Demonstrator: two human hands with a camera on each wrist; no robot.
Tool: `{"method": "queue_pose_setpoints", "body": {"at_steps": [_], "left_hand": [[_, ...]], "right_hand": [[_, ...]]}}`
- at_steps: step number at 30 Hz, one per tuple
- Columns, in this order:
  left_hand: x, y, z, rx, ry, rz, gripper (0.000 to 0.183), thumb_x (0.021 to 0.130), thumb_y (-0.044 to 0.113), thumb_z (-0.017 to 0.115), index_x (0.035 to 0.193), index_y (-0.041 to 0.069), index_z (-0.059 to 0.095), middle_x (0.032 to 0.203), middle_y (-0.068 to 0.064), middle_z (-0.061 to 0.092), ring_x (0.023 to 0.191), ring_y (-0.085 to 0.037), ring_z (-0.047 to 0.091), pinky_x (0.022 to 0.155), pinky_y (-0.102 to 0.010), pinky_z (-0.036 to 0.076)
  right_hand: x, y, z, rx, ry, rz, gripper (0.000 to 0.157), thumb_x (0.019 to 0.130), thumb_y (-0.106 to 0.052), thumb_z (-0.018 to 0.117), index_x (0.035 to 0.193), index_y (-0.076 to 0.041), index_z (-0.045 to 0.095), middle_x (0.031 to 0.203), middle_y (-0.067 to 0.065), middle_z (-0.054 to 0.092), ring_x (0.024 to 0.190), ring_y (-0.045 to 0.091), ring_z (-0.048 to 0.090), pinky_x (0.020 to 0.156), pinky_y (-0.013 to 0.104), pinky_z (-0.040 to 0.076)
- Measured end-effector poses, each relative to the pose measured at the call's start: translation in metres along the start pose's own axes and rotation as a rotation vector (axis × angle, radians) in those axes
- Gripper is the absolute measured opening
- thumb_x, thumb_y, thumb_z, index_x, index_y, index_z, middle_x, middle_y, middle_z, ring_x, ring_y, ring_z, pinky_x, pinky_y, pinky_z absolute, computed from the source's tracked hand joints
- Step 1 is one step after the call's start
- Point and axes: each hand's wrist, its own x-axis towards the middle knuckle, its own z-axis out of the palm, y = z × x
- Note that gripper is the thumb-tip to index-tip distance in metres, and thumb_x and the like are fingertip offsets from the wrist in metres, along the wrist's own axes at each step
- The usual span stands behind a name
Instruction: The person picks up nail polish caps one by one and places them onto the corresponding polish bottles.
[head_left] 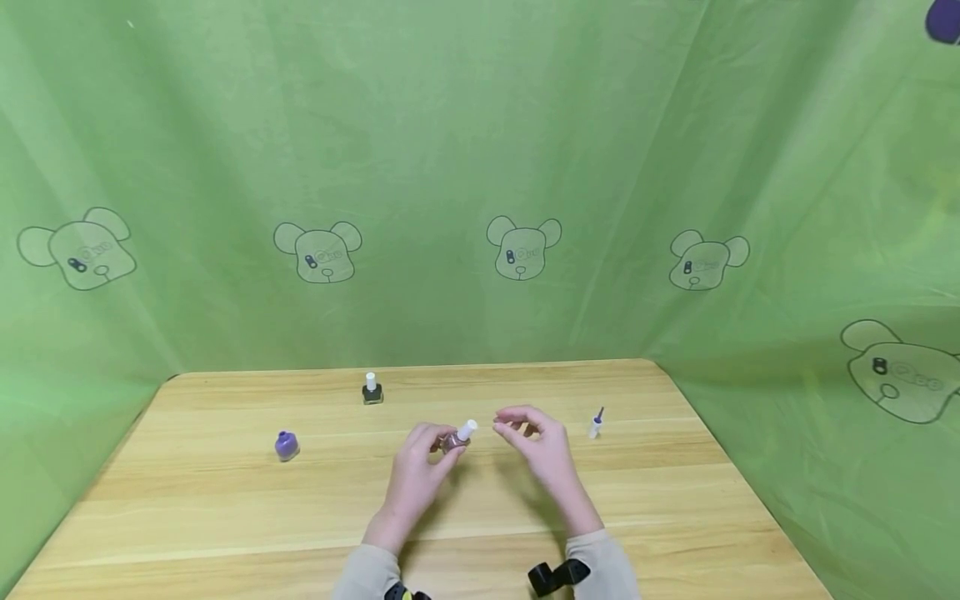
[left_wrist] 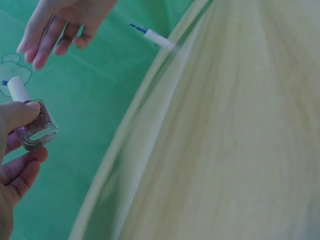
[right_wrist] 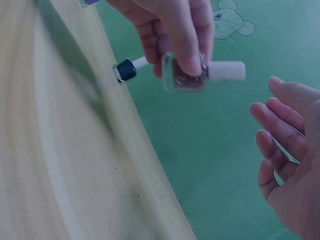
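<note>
Above the table, my left hand pinches a glittery pinkish-brown nail polish bottle by its glass body. Its white cap is on and points toward the right hand. My right hand hovers a short way from that cap, fingers loosely bent, touching nothing; the right wrist view shows a gap between fingertips and cap. To the right of it, a white cap with a purple brush stands on the table, brush up. An uncapped purple polish bottle stands at the left.
A dark nail polish bottle with a white cap stands near the back edge of the wooden table. Green curtains printed with bear heads hang behind and along both sides.
</note>
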Motion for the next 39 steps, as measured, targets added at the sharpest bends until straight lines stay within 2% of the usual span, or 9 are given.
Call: {"method": "queue_pose_setpoints", "body": {"at_steps": [4, 7, 10, 16, 18, 23, 26, 31, 39], "left_hand": [[0.001, -0.003, -0.003, -0.018, 0.030, 0.012, 0.027, 0.077, 0.012, 0.080, 0.102, 0.009, 0.069, 0.095, -0.001, 0.067, 0.084, -0.012, 0.063, 0.077, -0.026, 0.059], [0.002, -0.006, -0.004, -0.026, 0.055, 0.023, 0.028, 0.076, 0.011, 0.081, 0.101, 0.007, 0.068, 0.094, -0.002, 0.067, 0.082, -0.013, 0.064, 0.075, -0.030, 0.060], [0.002, -0.010, -0.005, -0.032, 0.072, 0.013, 0.028, 0.077, 0.010, 0.080, 0.101, 0.007, 0.068, 0.095, -0.003, 0.067, 0.082, -0.014, 0.064, 0.074, -0.032, 0.060], [0.002, -0.017, -0.007, -0.062, 0.105, -0.036, 0.027, 0.077, 0.010, 0.080, 0.101, 0.008, 0.068, 0.096, -0.003, 0.068, 0.082, -0.015, 0.065, 0.074, -0.030, 0.060], [0.002, -0.020, -0.007, -0.072, 0.117, -0.051, 0.027, 0.077, 0.010, 0.080, 0.101, 0.008, 0.069, 0.096, -0.004, 0.069, 0.081, -0.015, 0.065, 0.074, -0.029, 0.060], [0.001, -0.026, -0.005, -0.125, 0.127, -0.118, 0.027, 0.077, 0.010, 0.080, 0.102, 0.007, 0.069, 0.097, -0.006, 0.069, 0.081, -0.017, 0.066, 0.074, -0.029, 0.061], [0.000, -0.030, -0.005, -0.154, 0.129, -0.151, 0.027, 0.077, 0.009, 0.080, 0.102, 0.006, 0.069, 0.097, -0.008, 0.069, 0.080, -0.020, 0.067, 0.073, -0.030, 0.062], [0.001, -0.035, -0.004, -0.168, 0.132, -0.180, 0.027, 0.076, 0.008, 0.080, 0.100, 0.004, 0.069, 0.096, -0.010, 0.069, 0.078, -0.022, 0.068, 0.073, -0.033, 0.062], [0.006, -0.043, -0.003, -0.189, 0.092, -0.265, 0.027, 0.076, 0.009, 0.080, 0.101, 0.004, 0.069, 0.098, -0.013, 0.069, 0.082, -0.023, 0.069, 0.075, -0.026, 0.060]], "right_hand": [[-0.001, -0.018, -0.012, 0.008, 0.036, -0.017, 0.019, 0.083, -0.007, 0.075, 0.099, 0.002, 0.071, 0.098, 0.018, 0.073, 0.079, 0.000, 0.056, 0.074, 0.024, 0.048], [0.001, -0.018, -0.020, 0.031, 0.070, -0.026, 0.018, 0.083, -0.005, 0.074, 0.099, 0.004, 0.071, 0.098, 0.020, 0.073, 0.079, -0.001, 0.056, 0.074, 0.024, 0.048], [0.002, -0.016, -0.029, 0.039, 0.106, -0.033, 0.019, 0.083, -0.003, 0.074, 0.099, 0.005, 0.070, 0.099, 0.022, 0.072, 0.079, -0.001, 0.056, 0.073, 0.019, 0.047], [0.005, -0.010, -0.046, 0.065, 0.199, -0.038, 0.019, 0.083, 0.001, 0.073, 0.101, 0.006, 0.069, 0.098, 0.024, 0.071, 0.078, -0.001, 0.057, 0.071, 0.016, 0.047], [0.006, -0.007, -0.051, 0.085, 0.235, -0.021, 0.020, 0.082, 0.002, 0.073, 0.101, 0.007, 0.069, 0.095, 0.017, 0.073, 0.077, 0.000, 0.057, 0.070, 0.016, 0.047], [0.007, 0.001, -0.065, 0.115, 0.322, 0.021, 0.021, 0.083, 0.000, 0.073, 0.102, 0.007, 0.068, 0.086, -0.013, 0.070, 0.076, 0.001, 0.057, 0.070, 0.014, 0.048], [0.008, 0.006, -0.073, 0.111, 0.376, 0.018, 0.021, 0.084, 0.000, 0.073, 0.102, 0.009, 0.067, 0.084, -0.019, 0.067, 0.076, -0.001, 0.057, 0.071, 0.013, 0.048], [0.008, 0.020, -0.085, 0.136, 0.476, 0.020, 0.023, 0.085, 0.000, 0.071, 0.104, 0.012, 0.065, 0.082, -0.020, 0.067, 0.075, -0.001, 0.056, 0.071, 0.014, 0.046], [0.012, 0.068, -0.095, 0.189, 0.627, 0.087, 0.031, 0.085, -0.003, 0.073, 0.112, 0.008, 0.065, 0.091, -0.012, 0.064, 0.080, 0.007, 0.052, 0.065, 0.012, 0.042]]}}
